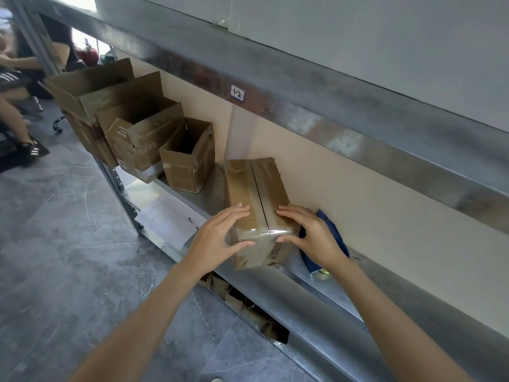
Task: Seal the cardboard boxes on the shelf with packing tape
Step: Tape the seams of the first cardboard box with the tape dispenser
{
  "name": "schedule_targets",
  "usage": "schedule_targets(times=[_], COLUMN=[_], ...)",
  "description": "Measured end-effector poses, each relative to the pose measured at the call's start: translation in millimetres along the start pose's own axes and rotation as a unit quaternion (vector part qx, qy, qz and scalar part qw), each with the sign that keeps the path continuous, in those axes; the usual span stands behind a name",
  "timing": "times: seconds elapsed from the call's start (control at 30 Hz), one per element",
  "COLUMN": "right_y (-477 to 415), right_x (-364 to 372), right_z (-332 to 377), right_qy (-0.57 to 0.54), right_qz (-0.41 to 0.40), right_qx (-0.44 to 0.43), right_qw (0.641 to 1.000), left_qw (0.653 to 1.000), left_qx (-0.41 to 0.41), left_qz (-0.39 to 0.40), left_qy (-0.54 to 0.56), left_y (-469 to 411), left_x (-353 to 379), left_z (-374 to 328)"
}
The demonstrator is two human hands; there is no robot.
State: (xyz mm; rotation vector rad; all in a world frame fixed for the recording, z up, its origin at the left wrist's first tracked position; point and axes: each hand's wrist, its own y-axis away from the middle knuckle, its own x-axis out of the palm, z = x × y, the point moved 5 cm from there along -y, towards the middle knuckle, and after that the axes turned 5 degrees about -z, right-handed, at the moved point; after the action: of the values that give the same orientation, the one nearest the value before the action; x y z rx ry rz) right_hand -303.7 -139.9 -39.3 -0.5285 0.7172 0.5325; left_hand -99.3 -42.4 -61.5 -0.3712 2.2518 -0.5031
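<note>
— Where is the closed brown cardboard box [256,188] found?
— On the grey metal shelf [330,288], between the left grip [220,232] and the right grip [311,235]. Its near top edge is spanned by both. Each grip is spread wide and flat, with fingers laid on the top flaps and the thumb on the front face. Nothing is clasped.
— How is it expected to handle?
— It is judged light, stiff at the corners and yielding along the centre seam. The glossy strip of clear tape [271,232] between the thumbs is probably slippery. It is best held by the side walls, just outside each grip.
— And its lie?
— The long axis is pointed away from the grips toward the wall, and the seam is run along it. A dark blue object [334,230] is seen just behind the right grip. Open brown cardboard boxes [187,155] are set well beyond the left grip.
</note>
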Motion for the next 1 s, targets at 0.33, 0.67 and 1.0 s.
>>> schedule_targets(times=[0.33,0.67,1.0], right_y=[1.7,2.7,-0.9], right_x=[3.3,9.6,-4.6], right_z=[-1.2,7.8,-9.3], right_qy=[0.020,0.042,-0.015], right_qz=[-0.014,-0.071,0.049], right_qx=[-0.009,-0.012,-0.002], right_qw=[1.000,0.997,0.999], left_qw=[1.000,0.997,0.999], left_qx=[-0.004,-0.026,0.010], left_qz=[-0.011,-0.077,0.035], left_qy=[0.004,0.001,0.001], left_y=[-0.2,2.0,-5.2], left_x=[1.5,9.5,-5.6], left_z=[-5.2,-12.9,4.3])
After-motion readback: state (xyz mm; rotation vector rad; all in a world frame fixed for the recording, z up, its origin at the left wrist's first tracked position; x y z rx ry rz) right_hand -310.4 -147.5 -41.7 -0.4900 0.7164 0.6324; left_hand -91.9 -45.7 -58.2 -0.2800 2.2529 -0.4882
